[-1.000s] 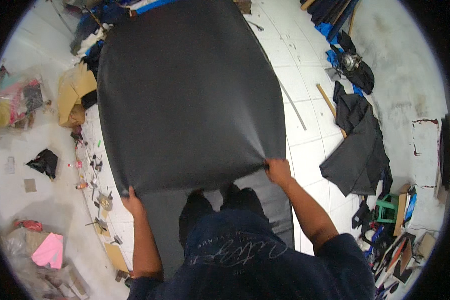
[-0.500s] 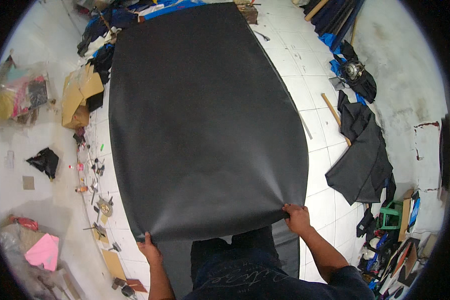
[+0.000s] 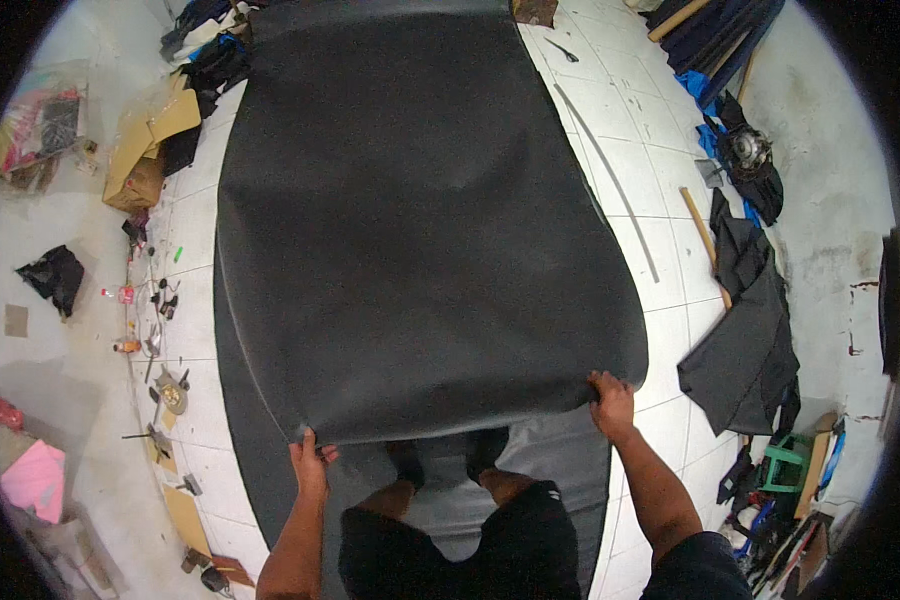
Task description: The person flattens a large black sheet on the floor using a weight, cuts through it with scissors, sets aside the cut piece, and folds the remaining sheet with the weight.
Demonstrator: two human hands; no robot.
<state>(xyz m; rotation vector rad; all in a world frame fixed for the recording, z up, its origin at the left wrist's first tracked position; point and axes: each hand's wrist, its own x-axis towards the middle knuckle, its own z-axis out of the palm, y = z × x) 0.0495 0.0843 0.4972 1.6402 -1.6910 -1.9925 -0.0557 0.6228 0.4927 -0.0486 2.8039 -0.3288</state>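
Both hands, left hand (image 3: 308,462) and right hand (image 3: 611,400), pinch the near corners of a large black sheet (image 3: 420,220) spread over the tiled floor (image 3: 660,240).

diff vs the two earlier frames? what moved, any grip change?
The large black leather-like sheet has been drawn toward the person, its near edge lower in view; it spreads wider and flatter. Left hand and right hand moved down with it. Both hands grip its near corners as before; floor clutter unchanged.
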